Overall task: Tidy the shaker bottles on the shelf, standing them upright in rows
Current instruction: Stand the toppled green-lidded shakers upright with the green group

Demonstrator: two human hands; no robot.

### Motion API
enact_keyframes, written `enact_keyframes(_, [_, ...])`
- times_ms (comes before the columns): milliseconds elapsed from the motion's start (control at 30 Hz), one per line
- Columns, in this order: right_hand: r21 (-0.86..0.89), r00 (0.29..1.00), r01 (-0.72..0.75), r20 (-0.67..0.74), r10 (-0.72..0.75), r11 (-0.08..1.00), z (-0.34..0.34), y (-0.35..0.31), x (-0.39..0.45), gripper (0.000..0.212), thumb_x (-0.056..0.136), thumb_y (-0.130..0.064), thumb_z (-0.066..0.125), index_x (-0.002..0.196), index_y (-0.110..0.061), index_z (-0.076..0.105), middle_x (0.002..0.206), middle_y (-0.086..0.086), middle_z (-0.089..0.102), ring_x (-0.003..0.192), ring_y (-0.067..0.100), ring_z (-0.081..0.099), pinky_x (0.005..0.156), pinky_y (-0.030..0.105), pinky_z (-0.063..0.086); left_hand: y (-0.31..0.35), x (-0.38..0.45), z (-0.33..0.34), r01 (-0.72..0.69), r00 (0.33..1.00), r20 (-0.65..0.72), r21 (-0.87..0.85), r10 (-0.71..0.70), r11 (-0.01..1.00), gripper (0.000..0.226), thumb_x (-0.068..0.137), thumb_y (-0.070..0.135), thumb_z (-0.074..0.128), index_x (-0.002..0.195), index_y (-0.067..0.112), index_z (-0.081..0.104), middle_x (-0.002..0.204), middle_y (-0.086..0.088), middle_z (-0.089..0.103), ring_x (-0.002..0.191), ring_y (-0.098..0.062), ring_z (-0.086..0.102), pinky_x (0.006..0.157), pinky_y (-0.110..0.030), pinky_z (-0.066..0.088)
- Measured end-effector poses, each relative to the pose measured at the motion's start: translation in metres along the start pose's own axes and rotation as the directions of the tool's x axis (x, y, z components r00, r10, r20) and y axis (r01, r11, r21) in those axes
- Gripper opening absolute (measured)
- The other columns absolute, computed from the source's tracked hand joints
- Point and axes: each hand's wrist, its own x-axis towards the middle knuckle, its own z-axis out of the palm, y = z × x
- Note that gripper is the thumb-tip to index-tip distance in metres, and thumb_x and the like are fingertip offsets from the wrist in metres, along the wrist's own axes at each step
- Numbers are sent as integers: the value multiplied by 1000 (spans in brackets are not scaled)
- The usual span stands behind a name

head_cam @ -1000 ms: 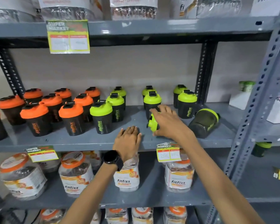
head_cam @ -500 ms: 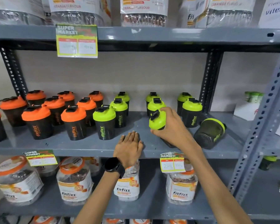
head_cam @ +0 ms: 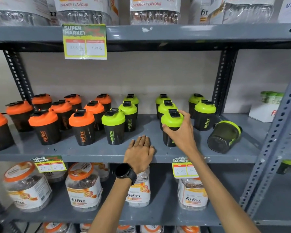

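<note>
While upright, green-lidded shaker [head_cam: 172, 121] sits inside right hand's [head_cam: 181, 132] grip.

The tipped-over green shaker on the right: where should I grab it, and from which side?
Grip the dark body of the tipped shaker across its width, coming from the front. It lies on its side, base toward the shelf edge and green lid toward the back, so the lid is harder to reach.

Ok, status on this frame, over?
Right hand grips upright green-lid shaker. Left hand flat on shelf edge. One fallen shaker on its side, right.

Head camera faces the shelf [head_cam: 94, 153] close, angled slightly downward.
</note>
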Motion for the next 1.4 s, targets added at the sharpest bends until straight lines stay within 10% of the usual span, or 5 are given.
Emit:
enact_keyframes(200, [-90,997,67,51,-63,994,-19,-4,-13,99,77,-46,78,152,-20,20,154,2,30,139,16,37,107,28,36,-1,-1,-2,-6,1000,6,-1,6,1000,57,101,36,18,151,9,24,160,-10,27,149,-23,21,122,-43,15])
enact_keyframes(367, [-190,893,174,-383,-236,966,-84,-6,-24,30,89,-24,66,118,-16,65,116,3,57,104,15,58,92,34,50,-1,4,0,12,998,62,-21,-10,1000,60,100,39,13,153,12,21,162,-8,22,150,-22,17,122,-43,11])
enact_keyframes(767, [-247,770,-626,-45,637,739,-150,71,27,126,59,-92,46,143,2,37,139,22,52,125,40,53,104,49,47,5,32,-1,42,985,170,-96,-26,995,55,103,38,21,151,11,22,162,-10,18,150,-24,14,122,-44,10])
enact_keyframes(1133, [127,879,-407,-213,426,904,-124,65,4,67,52,-60,79,106,-22,66,106,2,68,106,23,64,90,40,55,9,27,-1,56,992,115,-89,-45,994,55,103,37,21,152,13,22,162,-8,18,150,-24,16,122,-43,10])
enact_keyframes(1400, [-98,920,15,-389,-53,995,-102,54,-2,91,63,-33,89,135,-16,36,132,5,40,123,18,46,97,27,44,7,27,3,60,994,100,-84,-51,995,55,102,38,21,152,16,21,163,-6,18,150,-21,15,122,-43,10])
